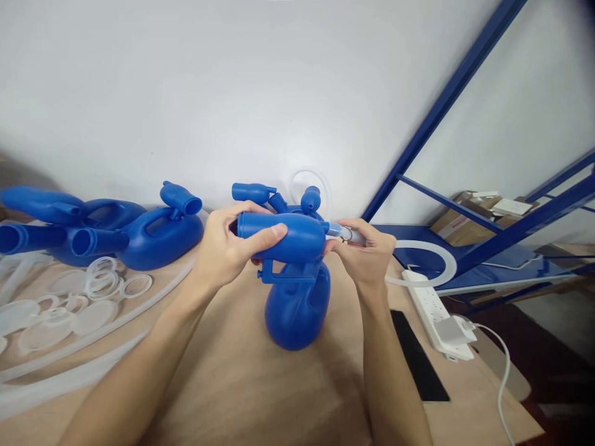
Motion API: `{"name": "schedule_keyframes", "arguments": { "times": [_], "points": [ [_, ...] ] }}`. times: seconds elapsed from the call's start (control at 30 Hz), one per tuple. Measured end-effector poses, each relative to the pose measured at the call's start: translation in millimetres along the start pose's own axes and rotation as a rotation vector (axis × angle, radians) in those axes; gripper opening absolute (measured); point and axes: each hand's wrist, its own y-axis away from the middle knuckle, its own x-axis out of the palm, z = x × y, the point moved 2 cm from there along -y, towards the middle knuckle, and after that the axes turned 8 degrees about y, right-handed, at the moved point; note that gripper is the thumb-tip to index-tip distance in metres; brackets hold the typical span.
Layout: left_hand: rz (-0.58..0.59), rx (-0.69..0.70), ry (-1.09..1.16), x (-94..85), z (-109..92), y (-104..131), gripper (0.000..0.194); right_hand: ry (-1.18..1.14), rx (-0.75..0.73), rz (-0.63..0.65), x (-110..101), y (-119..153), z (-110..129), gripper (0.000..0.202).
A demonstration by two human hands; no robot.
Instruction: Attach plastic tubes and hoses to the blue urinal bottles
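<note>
My left hand [227, 244] is closed around the wide open end of a blue plastic funnel-shaped piece [297, 238], its thumb along the top. The piece lies sideways, its narrow nozzle pointing right. At that nozzle my right hand [367, 248] pinches the end of a translucent flexible hose [337, 230]. The hose end meets the nozzle; how far it overlaps, I cannot tell. Below the piece stands a rounded blue plastic bottle [297, 316], with a blue bracket [288, 275] between them. The join between piece and bottle is partly hidden.
More blue bottles [162, 238] stand at the left. Clear rings [136, 285] and discs [95, 317] lie before them, beside long translucent hoses [93, 371]. A power strip [430, 306] and a black flat strip [421, 356] lie right. Beyond is a blue metal rack [446, 99] holding cardboard boxes [458, 226].
</note>
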Motion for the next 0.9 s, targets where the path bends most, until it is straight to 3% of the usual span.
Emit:
{"name": "schedule_keyframes", "arguments": {
  "times": [0.13,0.23,0.43,0.53,0.67,0.77,0.9],
  "points": [
    [-0.063,0.036,-0.055,6.0,2,-1,0.038,0.035,0.027,0.031,0,-2,-10,0.038],
    [-0.012,0.062,-0.125,3.2,3,-4,0.04,0.068,-0.032,0.166,-4,-6,-11,0.042],
    [0.087,0.13,-0.406,-11.7,-10,-6,0.047,0.158,-0.275,0.447,-22,-8,12,0.056],
    [0.092,0.15,-0.388,-13.9,-16,-3,0.044,0.154,-0.294,0.485,-25,-5,20,0.046],
    [0.054,0.111,-0.215,-11.7,-14,-1,0.037,0.075,-0.317,0.345,-21,-2,22,0.032],
    [-0.02,0.168,-0.174,-8.4,-10,2,0.033,0.044,-0.361,0.209,-14,2,20,0.026],
    [-0.266,0.304,-0.243,-9.2,-11,5,0.028,0.053,-0.212,-0.17,-13,2,3,0.049]
  ]
}}
